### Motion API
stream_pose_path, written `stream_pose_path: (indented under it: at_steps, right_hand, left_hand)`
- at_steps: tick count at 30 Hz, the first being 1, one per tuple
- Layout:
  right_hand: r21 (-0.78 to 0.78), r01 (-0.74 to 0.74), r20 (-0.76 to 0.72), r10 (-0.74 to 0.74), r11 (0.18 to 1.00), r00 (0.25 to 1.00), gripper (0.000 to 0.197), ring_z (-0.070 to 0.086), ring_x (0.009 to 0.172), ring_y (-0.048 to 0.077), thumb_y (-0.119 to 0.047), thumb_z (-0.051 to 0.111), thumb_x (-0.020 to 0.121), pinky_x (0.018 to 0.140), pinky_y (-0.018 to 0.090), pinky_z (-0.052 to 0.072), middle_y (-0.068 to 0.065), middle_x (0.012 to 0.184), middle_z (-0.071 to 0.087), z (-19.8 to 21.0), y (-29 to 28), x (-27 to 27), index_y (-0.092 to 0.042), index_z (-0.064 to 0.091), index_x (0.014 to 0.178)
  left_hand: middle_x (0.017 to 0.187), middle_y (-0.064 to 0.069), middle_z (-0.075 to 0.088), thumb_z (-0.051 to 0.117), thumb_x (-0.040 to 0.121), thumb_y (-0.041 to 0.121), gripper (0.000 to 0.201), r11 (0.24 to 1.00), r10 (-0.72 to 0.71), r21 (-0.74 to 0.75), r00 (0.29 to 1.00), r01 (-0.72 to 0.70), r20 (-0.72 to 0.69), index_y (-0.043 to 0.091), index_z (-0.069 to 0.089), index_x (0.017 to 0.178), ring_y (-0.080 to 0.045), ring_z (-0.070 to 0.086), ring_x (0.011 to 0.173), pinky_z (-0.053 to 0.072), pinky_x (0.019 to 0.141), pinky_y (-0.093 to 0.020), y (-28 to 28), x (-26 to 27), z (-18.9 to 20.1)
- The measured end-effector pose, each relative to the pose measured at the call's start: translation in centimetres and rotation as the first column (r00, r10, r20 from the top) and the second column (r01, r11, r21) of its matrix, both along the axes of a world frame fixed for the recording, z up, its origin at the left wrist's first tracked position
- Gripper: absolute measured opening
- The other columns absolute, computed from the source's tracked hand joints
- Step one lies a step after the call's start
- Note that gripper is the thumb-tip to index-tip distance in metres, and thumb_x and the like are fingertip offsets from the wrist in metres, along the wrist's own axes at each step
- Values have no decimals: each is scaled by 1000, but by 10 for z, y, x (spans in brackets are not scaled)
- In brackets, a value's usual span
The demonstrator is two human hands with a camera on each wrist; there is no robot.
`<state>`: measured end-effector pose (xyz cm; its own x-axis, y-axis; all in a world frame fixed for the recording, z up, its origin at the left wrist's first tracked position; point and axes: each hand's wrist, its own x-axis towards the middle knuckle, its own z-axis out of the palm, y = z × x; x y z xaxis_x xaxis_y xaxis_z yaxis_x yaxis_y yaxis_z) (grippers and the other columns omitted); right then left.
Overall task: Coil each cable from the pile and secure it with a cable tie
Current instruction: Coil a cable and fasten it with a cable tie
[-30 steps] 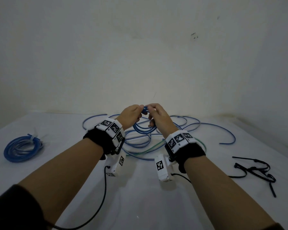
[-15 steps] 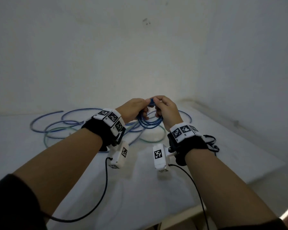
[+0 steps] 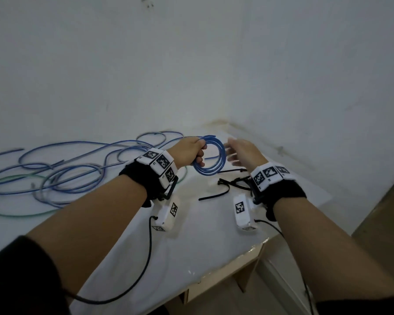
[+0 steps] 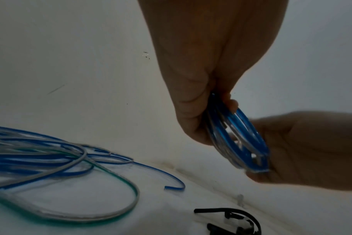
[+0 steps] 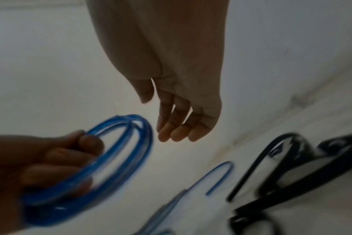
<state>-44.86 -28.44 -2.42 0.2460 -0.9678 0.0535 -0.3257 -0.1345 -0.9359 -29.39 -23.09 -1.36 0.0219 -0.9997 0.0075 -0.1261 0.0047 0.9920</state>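
Two hands hover above the surface (image 3: 191, 246): our left hand (image 3: 189, 153) grips the coiled blue cable (image 3: 210, 156), our right hand (image 3: 243, 153) spreads relaxed just beside it, above black cable ties (image 3: 223, 187).

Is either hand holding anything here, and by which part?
The left hand grips the coiled blue cable at the left side of its loops. The right hand holds nothing.

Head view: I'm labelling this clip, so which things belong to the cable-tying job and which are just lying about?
Job:
- blue coil, gripped by left hand
- right hand, open beside the coil
- black cable ties on the table
- loose cable pile

Lying about:
- white table
- wrist camera lead
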Motion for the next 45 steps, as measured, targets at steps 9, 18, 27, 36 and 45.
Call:
stream_pose_path:
  at_steps: [9,18,27,36,45]
  right_hand:
    - [5,-81,-916,37,997,400,45,63,102,26,-35,76,75,86,33,53,9,109,68,-39,-29,-38,-4,68,107]
    - [29,-112,-828,86,993,555,31,54,69,21,-26,70,82,58,23,42,9,81,63,-23,-17,-28,0,69,99]
    - [50,-137,-207,145,989,968,16,43,50,12,-14,58,91,47,21,34,6,71,59,26,6,14,-7,58,77]
    - [33,-446,394,398,894,828,8,64,53,14,-7,49,96,54,21,55,12,78,63,34,46,95,-4,51,89]
    - [-211,-463,273,507,861,818,12,70,62,16,3,52,92,61,22,57,12,79,60,27,76,180,-5,54,84]
  left_hand:
    - [60,-2,32,31,100,12,29,1000,8,28,1000,-8,5,10,44,75,-5,37,33,46,59,-29,-6,-3,-11]
    - [51,2,31,30,102,33,44,993,93,73,995,-91,-23,9,49,70,-8,31,35,41,53,-26,-9,7,-7]
    - [59,-2,38,33,99,22,37,960,282,-39,948,-279,151,12,47,66,-13,36,45,37,51,-25,-6,44,-2]
    - [61,-5,42,34,98,21,29,870,480,-212,863,-446,156,8,46,75,-19,39,46,34,53,-30,19,102,4]
    - [60,-3,45,43,95,20,22,803,586,-208,802,-558,112,12,38,76,-15,41,45,38,51,-27,67,163,10]
